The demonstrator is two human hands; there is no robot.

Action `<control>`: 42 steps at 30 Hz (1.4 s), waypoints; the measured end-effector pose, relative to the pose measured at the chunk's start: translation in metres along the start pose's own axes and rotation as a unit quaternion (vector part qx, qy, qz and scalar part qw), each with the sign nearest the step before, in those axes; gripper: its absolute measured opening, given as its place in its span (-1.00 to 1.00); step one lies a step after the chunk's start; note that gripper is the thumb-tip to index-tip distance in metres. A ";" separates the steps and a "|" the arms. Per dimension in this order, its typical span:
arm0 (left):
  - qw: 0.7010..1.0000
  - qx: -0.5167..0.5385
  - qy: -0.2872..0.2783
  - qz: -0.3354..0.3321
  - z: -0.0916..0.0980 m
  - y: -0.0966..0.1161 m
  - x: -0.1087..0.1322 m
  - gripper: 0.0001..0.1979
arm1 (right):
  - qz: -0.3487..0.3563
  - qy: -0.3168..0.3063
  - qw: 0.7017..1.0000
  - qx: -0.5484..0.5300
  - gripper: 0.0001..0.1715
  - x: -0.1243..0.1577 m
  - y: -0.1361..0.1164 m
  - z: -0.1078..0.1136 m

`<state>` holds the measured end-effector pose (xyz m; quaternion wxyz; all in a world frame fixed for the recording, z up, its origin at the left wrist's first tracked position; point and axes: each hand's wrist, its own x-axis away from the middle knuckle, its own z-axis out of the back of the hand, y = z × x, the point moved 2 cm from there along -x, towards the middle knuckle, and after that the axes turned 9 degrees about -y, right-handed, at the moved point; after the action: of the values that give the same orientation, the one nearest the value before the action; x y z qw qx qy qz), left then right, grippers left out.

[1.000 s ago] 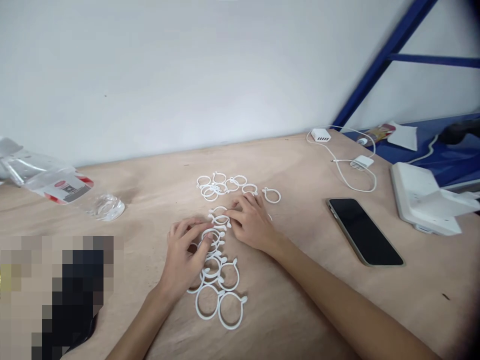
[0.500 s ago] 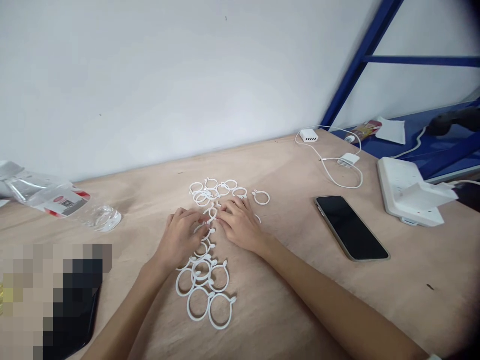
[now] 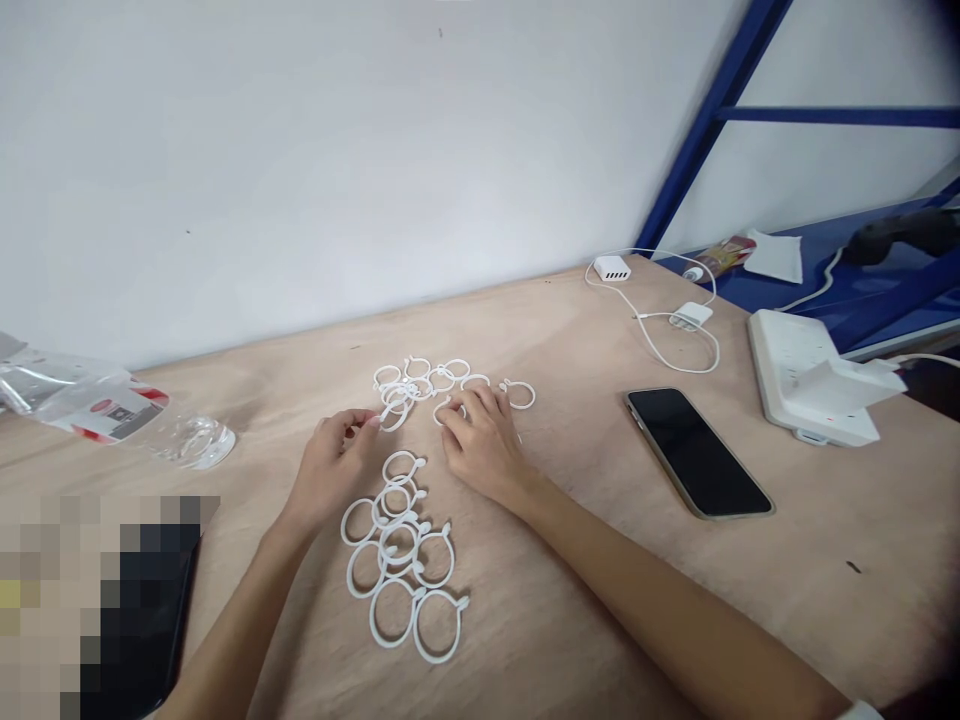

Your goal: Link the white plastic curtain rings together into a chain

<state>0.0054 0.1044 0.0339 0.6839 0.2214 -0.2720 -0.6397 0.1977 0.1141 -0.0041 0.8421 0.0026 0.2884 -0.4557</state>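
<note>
Left hand (image 3: 336,460): thumb and index fingertip come together, pinching the edge of a white ring (image 3: 394,430) at the near side of the far ring cluster (image 3: 412,381); the remaining fingers are curled. Right hand (image 3: 486,440): palm down, fingers bent over a second ring (image 3: 436,412), only partly visible; cannot tell whether the fingertips grip it or merely rest there. Far cluster lies flat on the wooden table (image 3: 570,610), rings overlapping. A lone ring (image 3: 521,408) sits just right of the right hand, its small tab pointing left. Nearer the person, a larger ring group (image 3: 400,523) runs in a rough column between the forearms, several overlapping, most tabs toward the right. Surroundings: phone (image 3: 699,452), dark screen up, right of the right forearm; white power strip (image 3: 795,345) beyond it at the right; white multi-port charger (image 3: 613,268) near the far edge, beside a looped cable (image 3: 718,350); clear labelled bottle (image 3: 120,415) on its side at the left.
</note>
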 end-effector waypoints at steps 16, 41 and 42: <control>0.979 0.113 0.053 -0.160 -0.017 0.001 0.049 -0.77 | 0.076 0.060 0.987 -0.125 -0.78 -0.001 -0.036 0.005; 0.987 0.063 -0.001 -0.146 -0.018 -0.021 0.043 -0.67 | 0.012 -0.052 0.933 -0.357 -0.74 -0.001 -0.042 -0.002; 0.987 0.065 -0.006 -0.143 -0.019 -0.021 0.042 -0.67 | 0.010 -0.065 0.930 -0.361 -0.74 -0.001 -0.042 -0.003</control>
<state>0.0032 0.0597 0.0101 0.5675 0.2982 -0.2826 -0.7135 0.1634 0.0911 0.0051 0.8078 -0.3280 0.3783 -0.3112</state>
